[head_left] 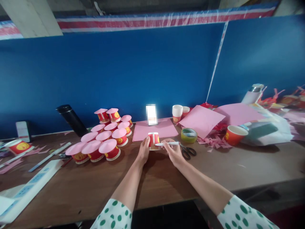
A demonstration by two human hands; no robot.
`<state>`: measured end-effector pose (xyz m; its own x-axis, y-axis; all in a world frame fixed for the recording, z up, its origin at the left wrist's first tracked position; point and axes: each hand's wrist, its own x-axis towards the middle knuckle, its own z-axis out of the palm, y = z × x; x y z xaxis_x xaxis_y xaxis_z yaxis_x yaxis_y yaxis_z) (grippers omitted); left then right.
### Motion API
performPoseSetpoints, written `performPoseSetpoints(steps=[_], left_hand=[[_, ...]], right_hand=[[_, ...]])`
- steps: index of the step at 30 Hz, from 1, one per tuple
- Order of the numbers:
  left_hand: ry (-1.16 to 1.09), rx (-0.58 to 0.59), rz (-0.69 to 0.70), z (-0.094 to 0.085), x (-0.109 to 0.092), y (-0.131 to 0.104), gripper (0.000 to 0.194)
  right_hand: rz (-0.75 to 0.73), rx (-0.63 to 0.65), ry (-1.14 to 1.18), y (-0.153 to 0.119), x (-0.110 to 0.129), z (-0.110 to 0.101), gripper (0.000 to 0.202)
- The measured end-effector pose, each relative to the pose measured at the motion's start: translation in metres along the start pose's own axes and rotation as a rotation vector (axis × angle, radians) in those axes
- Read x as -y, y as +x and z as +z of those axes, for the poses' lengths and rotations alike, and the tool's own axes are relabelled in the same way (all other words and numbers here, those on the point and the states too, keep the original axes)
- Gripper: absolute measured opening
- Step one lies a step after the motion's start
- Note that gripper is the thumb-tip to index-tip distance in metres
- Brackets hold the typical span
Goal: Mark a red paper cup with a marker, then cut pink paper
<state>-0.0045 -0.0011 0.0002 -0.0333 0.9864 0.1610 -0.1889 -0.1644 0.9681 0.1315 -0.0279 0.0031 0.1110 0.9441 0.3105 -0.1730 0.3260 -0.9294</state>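
My left hand (144,149) is closed on the left side of a red paper cup (153,140) with a white panel on its side, held over the middle of the table. My right hand (172,150) grips a white pen (166,144), whose tip is at the cup's right side; whether it touches cannot be told. Behind the cup lies a pink paper sheet (139,130). Black-handled scissors (188,152) rest just right of my right hand, below a roll of yellow-green tape (189,135).
Several red cups with pink cone tops (109,146) stand to the left, near a black bottle (71,119). A power strip (30,190) lies front left. Rightward are stacked cups (177,113), pink sheets (202,119), an open red cup (235,135) and a plastic bag (274,130).
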Motion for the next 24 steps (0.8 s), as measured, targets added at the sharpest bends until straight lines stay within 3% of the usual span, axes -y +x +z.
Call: performPoseSetpoints(steps=[24], left_hand=[[0.037,0.019,-0.010,-0.0020,0.0030,0.0007,0.041]], right_hand=[[0.005,-0.012,-0.041,0.0008,-0.0030,-0.0008,0.030]])
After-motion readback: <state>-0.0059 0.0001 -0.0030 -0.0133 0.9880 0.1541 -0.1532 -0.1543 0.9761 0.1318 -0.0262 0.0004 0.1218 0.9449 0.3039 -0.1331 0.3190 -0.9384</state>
